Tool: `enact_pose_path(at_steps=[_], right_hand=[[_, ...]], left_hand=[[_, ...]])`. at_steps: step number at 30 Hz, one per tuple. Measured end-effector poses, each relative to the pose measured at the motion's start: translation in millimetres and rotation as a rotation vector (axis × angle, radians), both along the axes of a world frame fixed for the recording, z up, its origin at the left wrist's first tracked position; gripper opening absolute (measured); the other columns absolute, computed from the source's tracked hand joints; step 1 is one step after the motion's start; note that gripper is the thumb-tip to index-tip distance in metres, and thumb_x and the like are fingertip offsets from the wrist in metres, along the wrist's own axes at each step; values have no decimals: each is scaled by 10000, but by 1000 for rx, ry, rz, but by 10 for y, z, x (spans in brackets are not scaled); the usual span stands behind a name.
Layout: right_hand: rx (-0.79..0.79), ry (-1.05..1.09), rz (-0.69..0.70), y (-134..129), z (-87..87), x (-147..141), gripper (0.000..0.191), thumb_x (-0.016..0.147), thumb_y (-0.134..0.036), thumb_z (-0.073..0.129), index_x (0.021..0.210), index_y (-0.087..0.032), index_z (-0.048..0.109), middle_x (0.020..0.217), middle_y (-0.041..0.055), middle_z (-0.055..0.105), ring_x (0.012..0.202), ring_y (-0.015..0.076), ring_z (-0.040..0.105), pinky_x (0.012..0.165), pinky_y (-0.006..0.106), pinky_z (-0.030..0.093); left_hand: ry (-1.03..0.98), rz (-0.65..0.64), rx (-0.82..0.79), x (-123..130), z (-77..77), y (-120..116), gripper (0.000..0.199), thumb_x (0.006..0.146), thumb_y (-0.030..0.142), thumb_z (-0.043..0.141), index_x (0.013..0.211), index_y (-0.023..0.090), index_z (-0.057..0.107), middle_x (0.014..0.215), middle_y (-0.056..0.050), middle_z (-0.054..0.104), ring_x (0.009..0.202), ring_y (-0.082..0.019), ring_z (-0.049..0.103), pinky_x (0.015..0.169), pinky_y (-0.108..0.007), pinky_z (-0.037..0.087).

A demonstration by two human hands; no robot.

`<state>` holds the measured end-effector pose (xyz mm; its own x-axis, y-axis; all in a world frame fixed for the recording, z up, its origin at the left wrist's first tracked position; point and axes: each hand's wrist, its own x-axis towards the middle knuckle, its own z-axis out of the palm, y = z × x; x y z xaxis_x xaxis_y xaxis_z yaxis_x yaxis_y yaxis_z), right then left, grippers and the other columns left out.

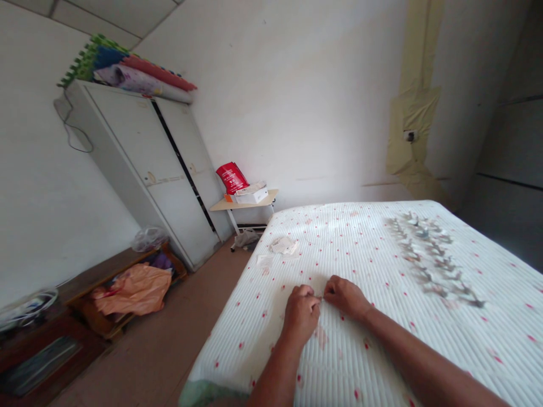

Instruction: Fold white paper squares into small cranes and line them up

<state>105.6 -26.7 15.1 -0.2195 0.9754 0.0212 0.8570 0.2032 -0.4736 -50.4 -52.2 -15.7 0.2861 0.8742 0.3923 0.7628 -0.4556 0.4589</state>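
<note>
My left hand (pixel 302 314) and my right hand (pixel 345 296) are close together, low over the patterned white bed cover (pixel 339 249). Both have their fingers curled and pinched, fingertips facing each other across a narrow gap. Whatever lies between the fingertips is too small to make out. Several small folded grey-white pieces (pixel 432 246) stand in rows on the cover, to the right of my right hand. Beyond my left hand, a small pile of thin paper pieces (pixel 284 245) lies near the bed's left edge.
A small table (pixel 244 204) with a red bag (pixel 232 177) and a white box (pixel 253 195) is behind the bed's far left corner. At left are a tall grey cabinet (pixel 144 164) and a low wooden unit with an orange plastic bag (pixel 136 289).
</note>
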Motion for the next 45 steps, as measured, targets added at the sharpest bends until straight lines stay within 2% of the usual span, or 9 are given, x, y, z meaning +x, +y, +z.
enact_pose_path(at_steps=[11,17,23,27,34,45], right_hand=[[-42,-31,-29,26,43,-28,120,703,-181,532,711,-173,652,808,40,641,712,129,569,594,213,328],[-52,-34,-33,64,24,-17,102,677,-193,560,709,-175,655,785,33,640,693,127,554,575,212,318],[-49,-36,-29,108,-28,-2,80,673,-209,583,698,-175,651,772,28,632,677,122,543,561,209,312],[-56,-24,-25,112,-34,-1,66,662,-203,599,696,-182,651,773,20,629,679,120,537,563,209,312],[-55,-13,-16,126,-33,5,75,656,-204,598,695,-180,658,769,22,627,672,118,533,561,208,319],[-42,59,15,163,-57,65,96,606,-130,571,662,-156,645,766,29,612,672,114,537,588,195,357]], left_hand=[[94,-40,67,34,60,-49,249,729,42,458,723,188,660,922,-29,593,886,-159,467,798,-291,407],[141,-91,46,26,97,-47,245,749,51,435,695,184,634,813,-25,615,823,-156,489,769,-290,407],[117,-113,28,-20,131,-80,314,734,64,444,950,211,619,930,-21,627,887,-165,502,830,-318,393],[187,-146,27,-30,166,-114,251,762,89,438,850,205,643,899,-35,625,867,-169,504,800,-313,394],[260,-111,27,3,174,-122,239,756,85,447,837,194,644,885,-45,613,870,-176,494,778,-309,388],[256,-79,35,40,147,-129,260,762,79,431,876,197,633,911,-41,611,898,-184,484,786,-318,380]])
